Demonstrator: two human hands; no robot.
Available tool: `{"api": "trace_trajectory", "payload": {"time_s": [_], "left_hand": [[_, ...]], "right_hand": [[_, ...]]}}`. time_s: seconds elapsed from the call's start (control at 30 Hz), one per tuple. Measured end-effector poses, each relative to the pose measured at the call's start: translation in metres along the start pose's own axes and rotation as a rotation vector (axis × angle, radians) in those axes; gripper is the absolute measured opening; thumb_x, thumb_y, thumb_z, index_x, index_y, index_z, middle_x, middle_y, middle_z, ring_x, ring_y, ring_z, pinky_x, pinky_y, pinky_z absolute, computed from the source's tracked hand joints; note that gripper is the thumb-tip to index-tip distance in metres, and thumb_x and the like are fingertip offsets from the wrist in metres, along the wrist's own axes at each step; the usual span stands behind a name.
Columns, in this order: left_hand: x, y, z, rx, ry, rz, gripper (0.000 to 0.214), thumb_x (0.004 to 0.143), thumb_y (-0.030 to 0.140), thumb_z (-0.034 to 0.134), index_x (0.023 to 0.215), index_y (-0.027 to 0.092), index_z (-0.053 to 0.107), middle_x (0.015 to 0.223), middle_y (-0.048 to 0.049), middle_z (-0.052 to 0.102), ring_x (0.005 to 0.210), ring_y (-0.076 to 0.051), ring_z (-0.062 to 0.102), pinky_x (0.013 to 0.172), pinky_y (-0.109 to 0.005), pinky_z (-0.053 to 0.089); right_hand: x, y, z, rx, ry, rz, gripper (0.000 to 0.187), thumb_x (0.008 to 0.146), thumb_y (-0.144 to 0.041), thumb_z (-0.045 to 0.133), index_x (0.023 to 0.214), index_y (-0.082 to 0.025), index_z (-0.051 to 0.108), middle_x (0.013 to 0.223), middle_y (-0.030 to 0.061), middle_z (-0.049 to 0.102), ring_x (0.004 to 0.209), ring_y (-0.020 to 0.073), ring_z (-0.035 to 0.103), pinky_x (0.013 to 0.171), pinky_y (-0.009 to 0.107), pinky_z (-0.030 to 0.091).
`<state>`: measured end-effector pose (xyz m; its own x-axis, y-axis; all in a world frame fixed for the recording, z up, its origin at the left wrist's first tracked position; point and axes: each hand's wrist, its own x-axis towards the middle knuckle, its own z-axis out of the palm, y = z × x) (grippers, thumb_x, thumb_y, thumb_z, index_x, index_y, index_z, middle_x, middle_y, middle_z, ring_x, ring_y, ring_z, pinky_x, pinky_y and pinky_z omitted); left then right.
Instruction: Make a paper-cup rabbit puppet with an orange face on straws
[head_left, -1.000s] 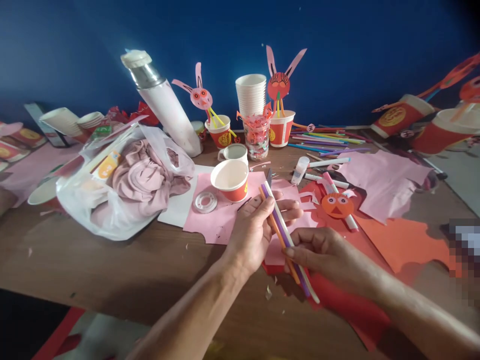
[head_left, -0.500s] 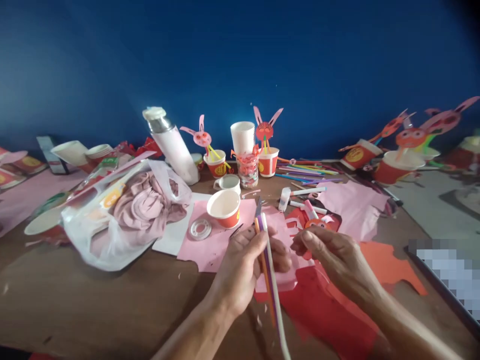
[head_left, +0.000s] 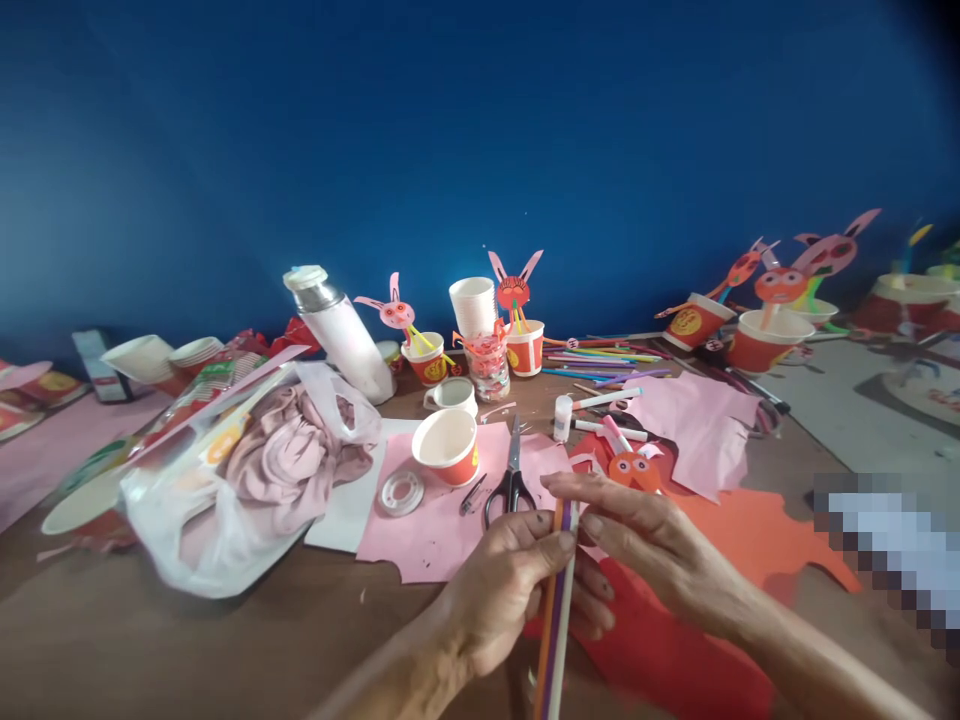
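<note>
My left hand point(head_left: 510, 580) is closed around a small bundle of pipe cleaners point(head_left: 556, 630), orange, purple and white side by side. They stand nearly upright, their lower ends running out of view. My right hand point(head_left: 652, 540) is at the top of the bundle, its fingers stretched out across the tips and its thumb by the white one. Just beyond my left hand, black-handled scissors point(head_left: 513, 490) lie on pink paper point(head_left: 420, 550). A red paper cup point(head_left: 448, 450) and a white tape roll point(head_left: 401, 492) are also on that paper.
Red paper point(head_left: 675, 640) and orange paper point(head_left: 757, 530) lie under and beside my right arm. Paper-rabbit cups point(head_left: 525, 350), a white thermos point(head_left: 346, 345) and loose pipe cleaners point(head_left: 600, 365) line the back. A plastic bag with pink cloth point(head_left: 292, 450) sits at left.
My right hand has moved left onto the top of the bundle, and its fingers have straightened. The left hand has shifted slightly right and down. The scissors now show fully.
</note>
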<state>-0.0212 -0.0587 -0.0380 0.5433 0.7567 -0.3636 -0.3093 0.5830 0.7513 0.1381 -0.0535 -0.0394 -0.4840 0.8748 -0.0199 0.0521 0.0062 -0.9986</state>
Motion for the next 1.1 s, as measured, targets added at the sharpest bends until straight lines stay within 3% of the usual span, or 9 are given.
{"api": "trace_trajectory", "payload": {"time_s": [0.3,0.6,0.77,0.93,1.1], "left_hand": [[-0.001,-0.01,-0.011,-0.079,-0.004,-0.026,0.024,0.066,0.032,0.066,0.066,0.008,0.06,0.055,-0.0067,0.064,0.042,-0.014,0.06,0.045,-0.024,0.048],[0.002,-0.01,-0.014,-0.084,0.002,-0.014,0.022,0.066,0.029,0.065,0.066,0.008,0.061,0.054,-0.0064,0.063,0.041,-0.013,0.059,0.044,-0.023,0.047],[0.005,-0.016,-0.014,-0.102,0.024,-0.018,0.028,0.065,0.035,0.066,0.063,0.008,0.06,0.052,-0.0044,0.06,0.038,-0.011,0.055,0.04,-0.021,0.044],[0.013,-0.015,-0.021,-0.047,-0.123,0.051,0.034,0.066,0.04,0.067,0.061,0.007,0.06,0.051,-0.0036,0.057,0.045,-0.01,0.055,0.044,-0.019,0.039],[0.015,-0.016,-0.026,-0.044,-0.123,0.033,0.03,0.066,0.038,0.068,0.069,0.009,0.059,0.058,-0.0047,0.06,0.051,-0.013,0.057,0.051,-0.022,0.037]], "right_hand": [[0.003,0.015,0.004,0.131,-0.048,0.012,0.031,0.087,-0.024,0.047,0.117,-0.016,0.052,0.058,-0.0008,0.06,0.057,0.0117,0.057,0.058,0.026,0.043],[0.007,0.02,0.008,0.463,-0.196,0.015,0.042,0.082,-0.018,0.051,0.124,-0.018,0.048,0.058,-0.0001,0.062,0.054,0.0153,0.061,0.058,0.032,0.043],[0.007,0.021,0.006,0.408,-0.113,0.017,0.038,0.076,-0.019,0.058,0.114,-0.016,0.058,0.06,0.0009,0.062,0.055,0.0114,0.056,0.056,0.025,0.041],[0.003,0.019,0.008,0.293,0.02,0.063,0.041,0.077,-0.028,0.059,0.117,-0.022,0.056,0.095,0.0062,0.064,0.069,0.0133,0.056,0.069,0.029,0.043],[0.004,0.011,0.014,0.205,0.01,0.089,0.04,0.074,-0.039,0.06,0.109,-0.019,0.059,0.076,0.0037,0.061,0.063,0.0145,0.054,0.062,0.028,0.043]]}}
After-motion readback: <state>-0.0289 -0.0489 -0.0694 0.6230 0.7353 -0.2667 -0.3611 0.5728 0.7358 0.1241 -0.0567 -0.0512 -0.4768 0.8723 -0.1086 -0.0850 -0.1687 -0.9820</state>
